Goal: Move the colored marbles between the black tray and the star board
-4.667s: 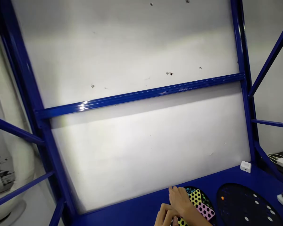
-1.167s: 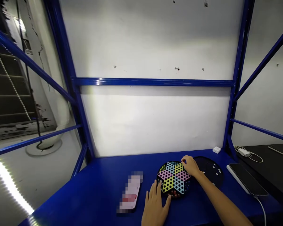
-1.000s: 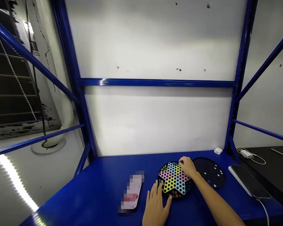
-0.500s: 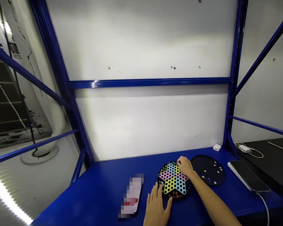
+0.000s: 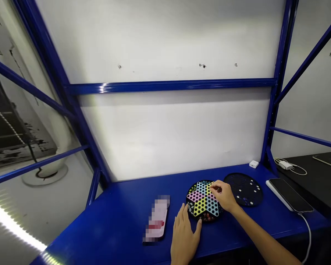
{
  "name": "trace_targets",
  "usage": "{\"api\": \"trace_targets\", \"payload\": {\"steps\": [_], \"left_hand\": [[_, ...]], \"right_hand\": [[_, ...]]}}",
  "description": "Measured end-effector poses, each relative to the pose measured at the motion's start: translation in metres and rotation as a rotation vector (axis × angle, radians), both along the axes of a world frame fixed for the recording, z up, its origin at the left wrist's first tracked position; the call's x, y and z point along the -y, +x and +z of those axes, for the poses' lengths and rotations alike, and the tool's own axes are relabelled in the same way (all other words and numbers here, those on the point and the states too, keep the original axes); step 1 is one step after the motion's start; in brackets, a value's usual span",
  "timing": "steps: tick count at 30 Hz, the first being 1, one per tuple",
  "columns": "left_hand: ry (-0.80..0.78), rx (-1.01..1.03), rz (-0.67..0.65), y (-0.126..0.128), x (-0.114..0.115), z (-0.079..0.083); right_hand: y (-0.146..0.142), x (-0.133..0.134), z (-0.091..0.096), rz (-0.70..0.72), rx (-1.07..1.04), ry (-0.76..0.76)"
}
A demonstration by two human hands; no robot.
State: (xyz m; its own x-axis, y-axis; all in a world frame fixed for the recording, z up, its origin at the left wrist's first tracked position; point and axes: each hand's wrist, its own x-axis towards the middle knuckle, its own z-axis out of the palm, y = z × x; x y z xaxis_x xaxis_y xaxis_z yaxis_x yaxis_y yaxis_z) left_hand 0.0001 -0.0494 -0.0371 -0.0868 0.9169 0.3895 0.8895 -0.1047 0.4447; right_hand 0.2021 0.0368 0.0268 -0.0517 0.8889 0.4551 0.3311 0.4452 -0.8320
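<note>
A round black game board (image 5: 202, 200) with a many-coloured star of peg holes lies on the blue shelf (image 5: 121, 217). My left hand (image 5: 184, 235) rests flat and open on the shelf, its fingertips touching the board's near left rim. My right hand (image 5: 224, 195) hovers over the board's right part, fingers curled and pinched together; whether a peg is in them is too small to make out.
A round black lid (image 5: 244, 188) with white dots lies right of the board. A blurred pink packet (image 5: 157, 222) lies to the left. A phone (image 5: 289, 195) on a cable sits at the right edge, a small white charger (image 5: 253, 164) at the back. Blue frame bars surround the shelf.
The camera has tilted down a little. My right hand has drawn back from the board's far rim toward its right side. My left hand has stayed at the near rim.
</note>
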Motion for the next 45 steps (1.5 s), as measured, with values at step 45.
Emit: {"api": "trace_targets", "payload": {"steps": [45], "left_hand": [[-0.137, 0.013, -0.055, -0.013, -0.002, 0.002]], "right_hand": [[0.027, -0.024, -0.035, -0.25, 0.474, -0.056]]}}
